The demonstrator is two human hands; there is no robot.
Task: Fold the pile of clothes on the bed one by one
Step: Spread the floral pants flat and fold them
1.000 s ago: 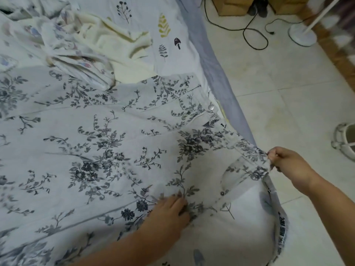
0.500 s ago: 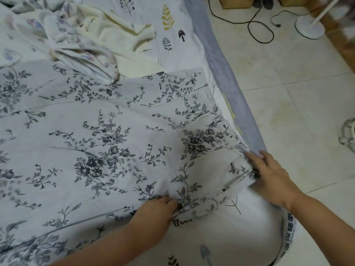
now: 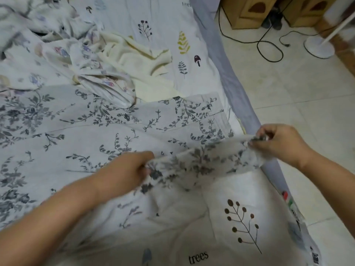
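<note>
Near the bed's edge, both hands, left [image 3: 124, 173] and right [image 3: 278, 143], seemingly pinch the floral garment [image 3: 201, 160] taut

The word "trees" is printed in dark lowercase letters on the white bed sheet [image 3: 240, 189], at about six o'clock in the view, just below and left of a brown leafy twig print. At twelve o'clock, near the top edge, the same sheet bears a second, cut-off word starting "tree". Printing along the sheet's right border is too blurred to read.
</note>
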